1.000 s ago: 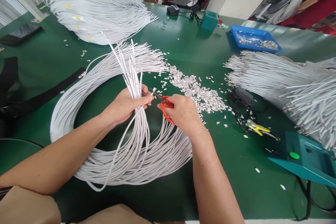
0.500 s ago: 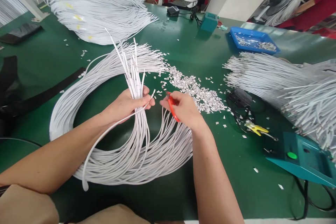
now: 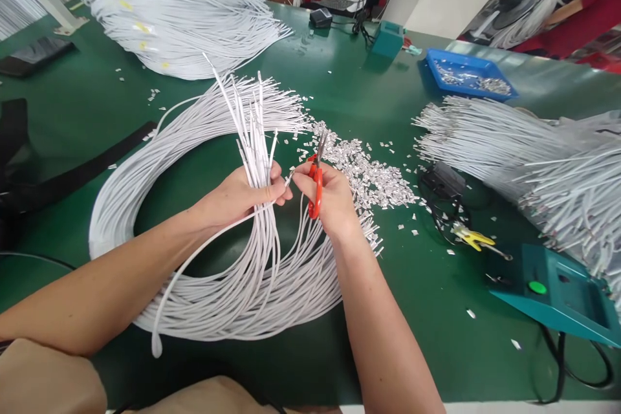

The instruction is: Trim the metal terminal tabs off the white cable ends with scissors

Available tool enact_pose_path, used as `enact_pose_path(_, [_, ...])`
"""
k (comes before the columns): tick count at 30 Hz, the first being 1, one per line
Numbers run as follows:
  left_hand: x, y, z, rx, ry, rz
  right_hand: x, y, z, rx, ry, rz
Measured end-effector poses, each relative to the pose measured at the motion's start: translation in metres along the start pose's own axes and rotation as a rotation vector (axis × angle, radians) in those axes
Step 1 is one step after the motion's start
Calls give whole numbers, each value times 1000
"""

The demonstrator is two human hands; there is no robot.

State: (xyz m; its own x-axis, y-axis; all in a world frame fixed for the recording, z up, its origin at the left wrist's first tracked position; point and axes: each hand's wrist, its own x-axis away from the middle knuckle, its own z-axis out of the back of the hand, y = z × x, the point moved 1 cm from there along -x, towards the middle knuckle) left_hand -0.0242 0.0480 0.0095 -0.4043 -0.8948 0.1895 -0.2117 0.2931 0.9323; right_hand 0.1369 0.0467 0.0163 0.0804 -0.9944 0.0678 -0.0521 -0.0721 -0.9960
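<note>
Upright in my left hand [image 3: 247, 193] stands a bunch of white cables [image 3: 257, 165], my fingers wrapped round it. One separate cable [image 3: 208, 233] crosses under my thumb, its end sticking out to the right. My right hand [image 3: 332, 197] holds red-handled scissors [image 3: 316, 187] in its palm, blades pointing up and away. The thumb and forefinger of that hand meet at the tip of the separate cable; whether they pinch it is hard to tell. Below both hands the rest of the cable coil [image 3: 233, 317] curves round on the green table [image 3: 417, 349].
Silvery clippings [image 3: 373, 174] lie heaped beyond my right hand. A blue tray [image 3: 468, 76], more cable bundles [image 3: 485, 136], a black adapter [image 3: 442, 180] and a teal device [image 3: 557, 297] stand at right. A big cable bundle [image 3: 169, 19] lies at the back left. People are beyond the table.
My right hand has turned so the scissors' blades now point upward, and its fingertips have come to the cable end by my left thumb. My left hand has shifted slightly right.
</note>
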Motion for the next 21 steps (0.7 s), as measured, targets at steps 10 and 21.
enact_pose_path(10, [-3,4,4,21,246,-74,6,-5,-8,-136,228,11])
enact_pose_path(21, [0,4,1,-88,115,-39,3,-4,-12,-180,-8,-30])
